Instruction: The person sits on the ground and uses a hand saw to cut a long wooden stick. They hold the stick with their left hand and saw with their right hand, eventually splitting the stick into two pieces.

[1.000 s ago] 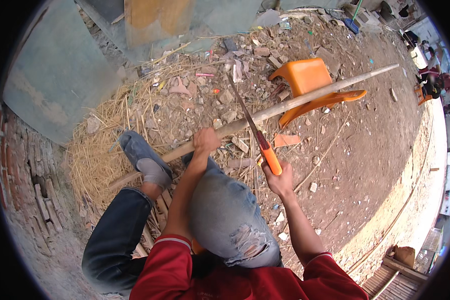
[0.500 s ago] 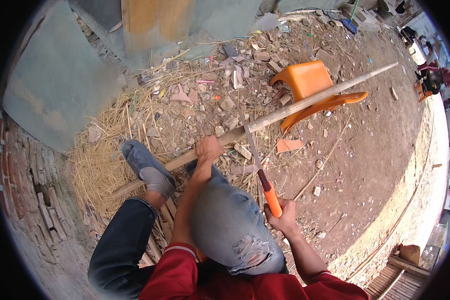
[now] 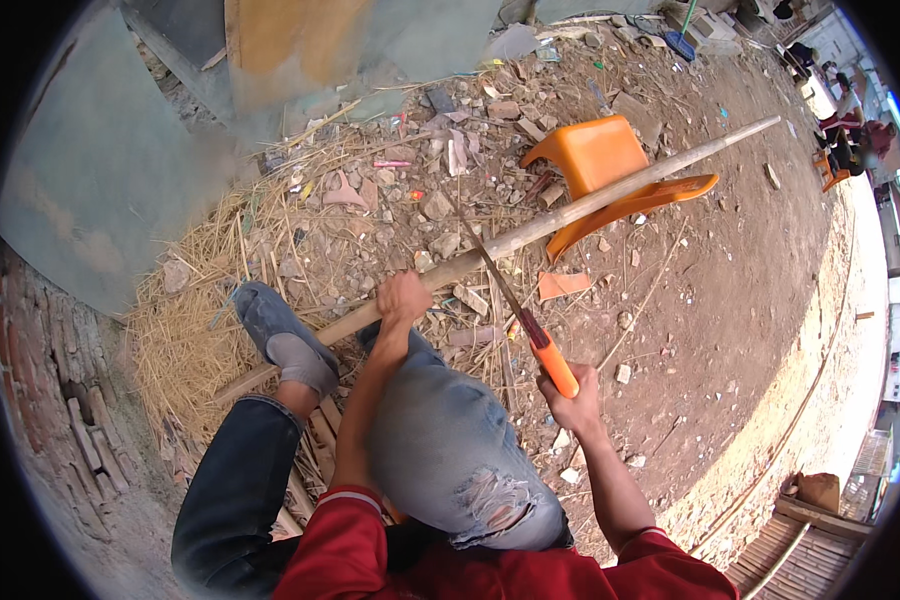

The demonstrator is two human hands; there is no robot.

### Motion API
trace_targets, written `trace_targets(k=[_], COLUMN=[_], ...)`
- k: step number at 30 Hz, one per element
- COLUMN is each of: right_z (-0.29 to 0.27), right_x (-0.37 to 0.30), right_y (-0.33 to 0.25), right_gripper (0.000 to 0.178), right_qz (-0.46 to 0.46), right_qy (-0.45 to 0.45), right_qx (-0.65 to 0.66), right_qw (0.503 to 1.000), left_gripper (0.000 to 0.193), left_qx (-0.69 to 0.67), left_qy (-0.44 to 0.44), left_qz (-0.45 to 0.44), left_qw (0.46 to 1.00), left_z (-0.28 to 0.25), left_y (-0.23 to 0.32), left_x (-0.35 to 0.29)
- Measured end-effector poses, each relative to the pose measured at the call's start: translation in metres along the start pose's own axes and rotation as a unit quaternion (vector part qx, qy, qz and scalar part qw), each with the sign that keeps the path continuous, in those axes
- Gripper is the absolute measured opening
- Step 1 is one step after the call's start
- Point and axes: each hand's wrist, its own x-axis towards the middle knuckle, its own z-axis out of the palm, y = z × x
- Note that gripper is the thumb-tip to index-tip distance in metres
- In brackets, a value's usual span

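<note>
A long wooden pole (image 3: pixel 620 190) runs slantwise from near my left foot to the upper right, lying across an orange plastic chair (image 3: pixel 595 155) tipped on the ground. My left hand (image 3: pixel 403 297) is wrapped round the pole, just beyond my knee. In my right hand (image 3: pixel 575 395) is the orange handle of a hand saw (image 3: pixel 505 285). Its narrow blade crosses the pole a little to the right of my left hand, tip pointing up and left. My left foot, in a grey shoe (image 3: pixel 280 325), is beside the pole's near end.
Straw (image 3: pixel 185 345) and broken bricks (image 3: pixel 435 205) litter the dirt ground. Grey-green panels (image 3: pixel 110 150) and a worn brick wall (image 3: pixel 70 400) stand at the left. A slatted bamboo surface (image 3: pixel 800 550) is at lower right. People (image 3: pixel 850 120) sit far off at upper right.
My right hand and the saw have shifted slightly up and right, and the blade now slants more across the pole. My left hand keeps its hold. The whole view has drifted a little.
</note>
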Motion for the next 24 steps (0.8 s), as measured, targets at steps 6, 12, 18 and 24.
trace_targets(k=[6, 12, 18, 24], right_z=[0.018, -0.018, 0.027, -0.016], right_x=[0.000, -0.069, 0.039, -0.084], right_y=[-0.020, -0.001, -0.017, 0.005], right_gripper=[0.021, 0.014, 0.016, 0.013], right_qz=[-0.012, 0.013, -0.020, 0.004], right_qy=[-0.043, -0.010, 0.014, -0.013], right_qx=[-0.038, -0.025, -0.006, -0.005], right_qw=[0.998, 1.000, 1.000, 1.000], left_gripper=[0.031, 0.033, 0.033, 0.032], left_qx=[-0.001, 0.004, -0.007, -0.005], left_qy=[-0.003, -0.010, -0.032, -0.025], left_qz=[0.005, 0.003, 0.013, -0.003], left_qw=[1.000, 1.000, 0.999, 1.000], left_z=[0.003, 0.004, 0.001, 0.003], left_y=[-0.017, -0.001, -0.001, -0.006], left_x=[0.002, -0.001, 0.007, 0.010])
